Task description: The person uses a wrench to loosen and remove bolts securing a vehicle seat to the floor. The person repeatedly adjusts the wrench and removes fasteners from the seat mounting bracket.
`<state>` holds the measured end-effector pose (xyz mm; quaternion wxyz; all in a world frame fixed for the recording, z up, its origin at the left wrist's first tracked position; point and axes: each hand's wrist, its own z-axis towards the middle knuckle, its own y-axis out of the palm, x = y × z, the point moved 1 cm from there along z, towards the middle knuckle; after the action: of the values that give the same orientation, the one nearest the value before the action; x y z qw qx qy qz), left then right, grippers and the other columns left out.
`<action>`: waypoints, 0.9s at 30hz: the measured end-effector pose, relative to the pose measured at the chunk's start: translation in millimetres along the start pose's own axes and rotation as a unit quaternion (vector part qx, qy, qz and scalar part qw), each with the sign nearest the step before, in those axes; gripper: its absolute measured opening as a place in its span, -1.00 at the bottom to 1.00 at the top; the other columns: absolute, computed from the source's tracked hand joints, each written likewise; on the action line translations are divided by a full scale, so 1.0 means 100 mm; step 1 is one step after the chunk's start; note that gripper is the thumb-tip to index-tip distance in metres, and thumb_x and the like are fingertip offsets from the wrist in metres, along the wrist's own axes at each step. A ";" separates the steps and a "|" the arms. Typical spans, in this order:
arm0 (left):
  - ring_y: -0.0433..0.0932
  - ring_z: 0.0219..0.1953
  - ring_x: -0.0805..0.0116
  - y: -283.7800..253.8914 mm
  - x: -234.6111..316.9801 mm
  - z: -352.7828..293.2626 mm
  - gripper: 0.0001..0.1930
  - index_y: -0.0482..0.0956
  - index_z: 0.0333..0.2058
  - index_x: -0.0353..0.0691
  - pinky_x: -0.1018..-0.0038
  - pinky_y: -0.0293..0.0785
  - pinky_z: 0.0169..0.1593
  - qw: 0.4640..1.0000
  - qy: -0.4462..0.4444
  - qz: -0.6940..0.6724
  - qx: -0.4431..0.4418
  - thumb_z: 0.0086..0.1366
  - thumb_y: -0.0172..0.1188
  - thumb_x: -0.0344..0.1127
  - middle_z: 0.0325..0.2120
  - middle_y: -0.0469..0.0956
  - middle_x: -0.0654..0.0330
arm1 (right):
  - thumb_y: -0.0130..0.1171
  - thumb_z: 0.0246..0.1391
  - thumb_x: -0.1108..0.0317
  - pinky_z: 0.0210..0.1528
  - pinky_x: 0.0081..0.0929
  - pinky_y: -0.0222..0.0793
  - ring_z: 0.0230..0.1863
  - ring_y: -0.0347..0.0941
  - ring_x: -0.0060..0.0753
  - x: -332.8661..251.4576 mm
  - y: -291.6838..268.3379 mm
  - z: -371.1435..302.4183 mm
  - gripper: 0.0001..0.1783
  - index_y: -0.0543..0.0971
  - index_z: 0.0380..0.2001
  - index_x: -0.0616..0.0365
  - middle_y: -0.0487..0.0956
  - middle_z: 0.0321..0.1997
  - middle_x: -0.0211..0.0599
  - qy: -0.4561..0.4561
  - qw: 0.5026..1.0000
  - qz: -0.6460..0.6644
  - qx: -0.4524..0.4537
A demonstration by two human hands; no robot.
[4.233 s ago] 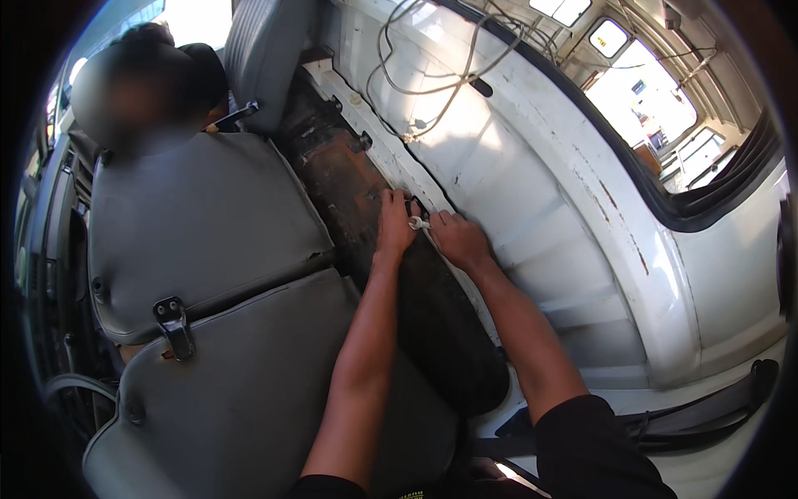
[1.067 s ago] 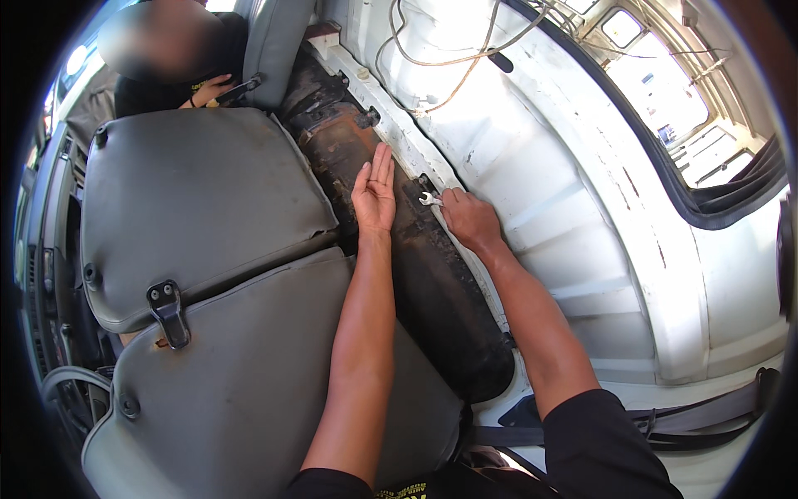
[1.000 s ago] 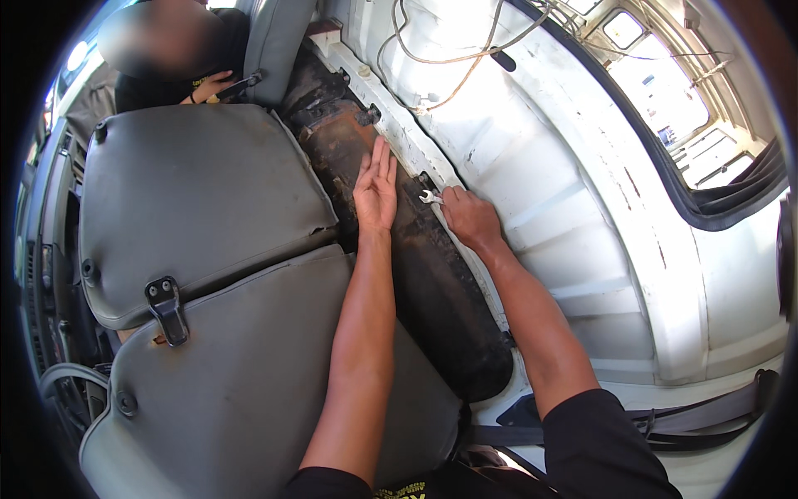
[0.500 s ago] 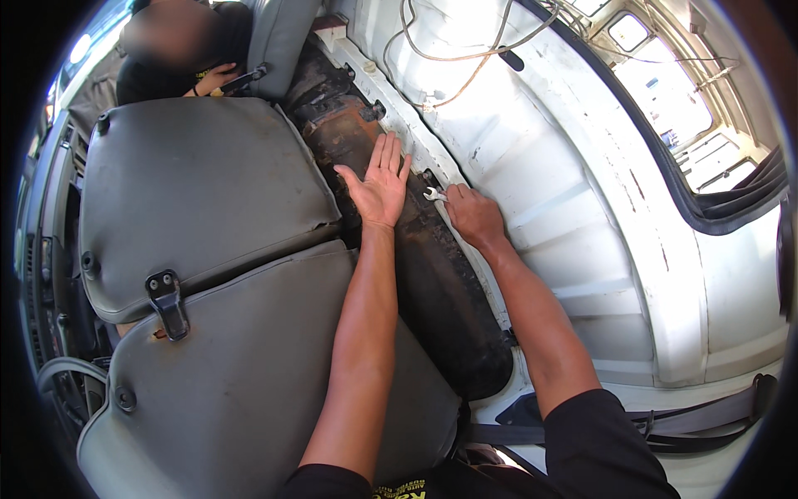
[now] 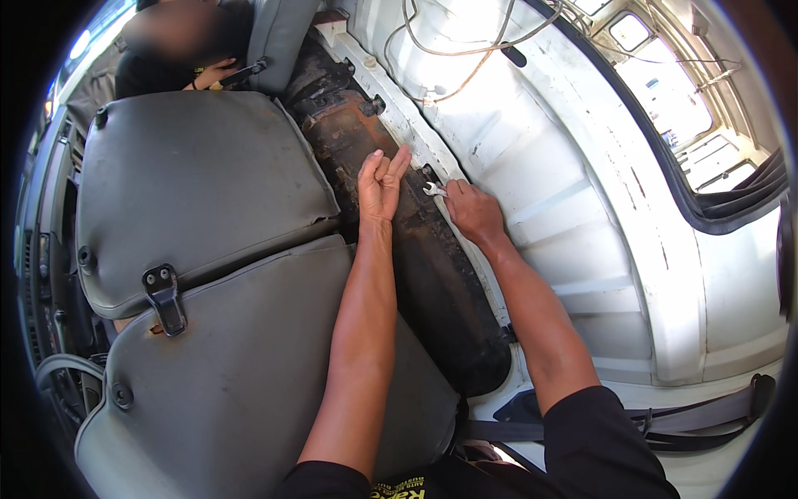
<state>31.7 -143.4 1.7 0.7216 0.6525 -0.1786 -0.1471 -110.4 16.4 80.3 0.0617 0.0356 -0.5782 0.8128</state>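
Observation:
My left hand (image 5: 381,190) is raised over the dark, rust-stained metal cover (image 5: 353,141) beside the seats, palm up. Some of its fingers curl in and others stretch out, with nothing visible in them. At the white side rail, my right hand (image 5: 474,211) is closed around an open-end wrench (image 5: 434,190). Only the wrench's silver open jaw sticks out past the fingers, pointing left toward a dark bolt or bracket (image 5: 428,173). Whether the jaw touches that fitting I cannot tell. The rest of the wrench is hidden in my fist.
Two grey seat cushions (image 5: 199,166) lie tilted on the left, with a black metal bracket (image 5: 165,299). A person (image 5: 187,50) sits at the far left. Loose cables (image 5: 465,56) hang along the white body panel (image 5: 549,183). A seat belt (image 5: 698,424) lies at lower right.
My left hand has gone from a flat, spread palm to partly curled fingers. My right hand keeps its grip on the wrench in nearly the same place.

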 end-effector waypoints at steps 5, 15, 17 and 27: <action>0.58 0.39 -0.35 -0.08 0.01 0.03 -0.65 0.37 -0.45 -0.13 -0.21 0.35 0.61 1.000 0.025 0.010 0.000 0.62 0.16 -0.39 -0.56 0.17 0.38 | 0.22 0.44 0.21 -0.22 -0.06 0.63 -0.23 0.70 -0.08 -0.02 0.01 0.01 -0.85 0.51 -0.16 0.00 0.61 -0.24 -0.26 -0.001 1.000 0.008 0.000; 0.09 0.70 -0.12 0.05 0.03 0.04 -0.86 0.53 0.04 -0.35 0.05 0.12 0.73 0.999 -0.001 0.007 -0.038 0.67 0.06 -0.42 0.65 0.09 -0.30 | 0.23 0.44 0.21 -0.21 -0.05 0.63 -0.20 0.70 -0.09 -0.02 0.02 0.00 -0.85 0.51 -0.14 -0.01 0.61 -0.23 -0.28 0.006 1.000 0.006 -0.009; 0.05 0.72 -0.08 0.05 0.02 0.04 -0.72 0.51 0.22 -0.43 0.07 0.06 0.74 0.999 -0.005 -0.023 -0.030 0.64 0.05 -0.49 0.65 0.11 -0.26 | 0.23 0.44 0.21 -0.21 -0.05 0.63 -0.20 0.70 -0.09 0.00 0.02 0.00 -0.85 0.51 -0.15 -0.01 0.61 -0.23 -0.28 0.006 1.000 0.004 -0.007; -0.04 0.75 0.08 -0.07 -0.01 0.09 -0.14 -0.01 0.68 -0.36 0.15 -0.06 0.75 0.996 -0.006 0.032 -0.087 0.42 -0.05 -0.66 0.71 0.01 -0.07 | 0.19 0.46 0.19 -0.25 -0.09 0.66 -0.22 0.72 -0.14 0.05 0.08 -0.01 -0.85 0.51 -0.19 -0.02 0.63 -0.25 -0.30 0.005 1.000 -0.024 -0.012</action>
<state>27.2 -151.7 -4.3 0.7791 0.5800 -0.1899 -0.1431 -116.9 15.5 72.8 0.0846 0.0443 -0.5865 0.8043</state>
